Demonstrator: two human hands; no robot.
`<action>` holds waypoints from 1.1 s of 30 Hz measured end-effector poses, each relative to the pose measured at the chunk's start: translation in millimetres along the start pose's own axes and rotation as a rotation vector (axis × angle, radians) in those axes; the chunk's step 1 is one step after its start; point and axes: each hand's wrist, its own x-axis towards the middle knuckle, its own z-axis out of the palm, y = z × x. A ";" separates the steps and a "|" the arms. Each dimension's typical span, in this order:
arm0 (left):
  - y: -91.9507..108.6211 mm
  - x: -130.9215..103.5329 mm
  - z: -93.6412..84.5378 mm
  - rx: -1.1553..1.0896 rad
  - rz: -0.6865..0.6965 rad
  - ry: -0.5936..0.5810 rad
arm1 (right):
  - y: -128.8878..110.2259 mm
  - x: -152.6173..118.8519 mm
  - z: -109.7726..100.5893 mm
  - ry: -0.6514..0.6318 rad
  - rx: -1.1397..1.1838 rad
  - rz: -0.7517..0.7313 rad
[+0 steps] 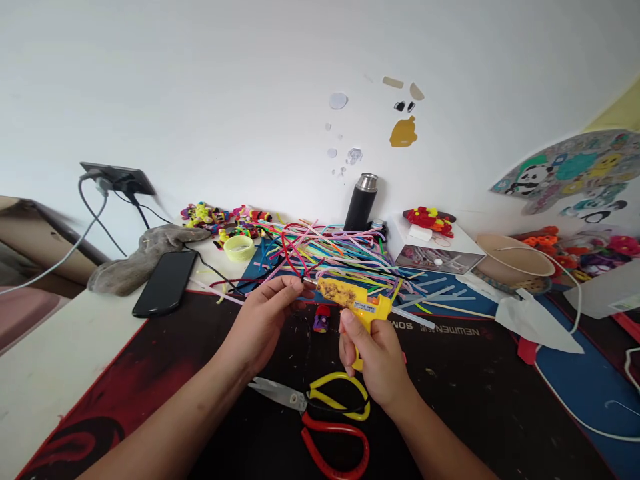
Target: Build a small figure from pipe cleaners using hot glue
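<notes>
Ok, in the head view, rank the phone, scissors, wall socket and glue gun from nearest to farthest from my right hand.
1. Glue gun, in the right hand.
2. Scissors, just below, on the mat.
3. Phone, off to the left.
4. Wall socket, far left, on the wall.

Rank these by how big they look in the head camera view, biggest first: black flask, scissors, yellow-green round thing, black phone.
1. Scissors, clearly largest, though also nearest the camera
2. Black phone
3. Black flask
4. Yellow-green round thing, smallest
</notes>
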 end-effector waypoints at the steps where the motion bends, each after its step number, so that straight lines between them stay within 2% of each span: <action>1: -0.1 0.1 -0.1 0.004 0.001 -0.002 | -0.2 0.0 0.1 0.000 0.001 0.000; 33: 0.5 -0.2 -1.2 0.051 0.010 -0.012 | -3.4 -1.2 0.6 0.030 -0.015 0.008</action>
